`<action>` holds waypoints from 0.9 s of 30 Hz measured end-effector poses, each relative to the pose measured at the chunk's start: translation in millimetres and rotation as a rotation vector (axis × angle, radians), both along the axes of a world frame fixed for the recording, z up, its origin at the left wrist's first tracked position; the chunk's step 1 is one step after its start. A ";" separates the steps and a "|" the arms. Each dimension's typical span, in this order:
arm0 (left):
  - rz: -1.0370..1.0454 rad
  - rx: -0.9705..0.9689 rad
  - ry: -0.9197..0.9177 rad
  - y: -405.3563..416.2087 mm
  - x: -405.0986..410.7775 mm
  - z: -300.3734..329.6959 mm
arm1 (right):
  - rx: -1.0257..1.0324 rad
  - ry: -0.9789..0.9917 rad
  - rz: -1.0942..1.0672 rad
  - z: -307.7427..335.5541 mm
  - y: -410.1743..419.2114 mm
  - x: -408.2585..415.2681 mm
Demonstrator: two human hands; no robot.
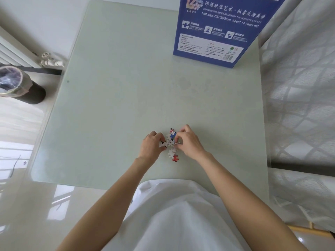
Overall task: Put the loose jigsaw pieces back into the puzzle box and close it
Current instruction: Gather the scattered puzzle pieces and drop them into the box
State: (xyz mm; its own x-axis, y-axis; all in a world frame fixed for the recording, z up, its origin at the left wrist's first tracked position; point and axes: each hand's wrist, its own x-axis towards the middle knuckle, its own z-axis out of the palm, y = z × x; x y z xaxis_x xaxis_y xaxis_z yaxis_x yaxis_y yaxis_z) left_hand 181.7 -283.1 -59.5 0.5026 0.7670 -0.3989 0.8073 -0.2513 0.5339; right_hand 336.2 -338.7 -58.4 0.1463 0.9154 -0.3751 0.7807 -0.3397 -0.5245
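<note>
Head view, looking straight down: a person in a white garment stands at a pale green glass table [117,87]. Near the table's front edge lies a small cluster of jigsaw pieces [171,144], white, blue and red, some seemingly linked together. Both hands close in on the cluster from either side. The left hand [153,144] has its fingers curled, pinching a white piece with black marks at the cluster's left edge. The right hand [188,142] is also curled, its fingertips pinching pieces on the right side. One red and white piece lies just below the hands, untouched. The blue puzzle box [217,31] rests well apart at the table's far right corner, printed side up; whether it is open cannot be told. Judging from this, the gathering step is under way. Next, the pieces would need lifting together and carrying across to the box, without dropping any.
</note>
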 end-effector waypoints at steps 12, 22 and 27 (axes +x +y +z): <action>0.041 -0.060 0.031 -0.2 5.2 -1.1 | -0.034 -0.107 0.244 2.1 29.2 -4.8; 0.001 -0.032 0.031 -0.7 7.1 -1.2 | -0.053 -0.046 0.192 -2.3 20.9 -3.6; -0.026 -0.014 0.021 -0.2 7.0 -0.8 | 0.003 -0.047 0.154 -8.4 9.9 -8.4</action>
State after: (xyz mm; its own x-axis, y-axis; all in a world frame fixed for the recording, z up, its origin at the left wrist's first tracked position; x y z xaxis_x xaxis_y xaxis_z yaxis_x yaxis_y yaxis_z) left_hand 188.7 -283.3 -60.3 0.5137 0.7479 -0.4205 0.8118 -0.2651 0.5202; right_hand 327.9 -328.7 -66.8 0.0217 0.9296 -0.3680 0.8473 -0.2124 -0.4867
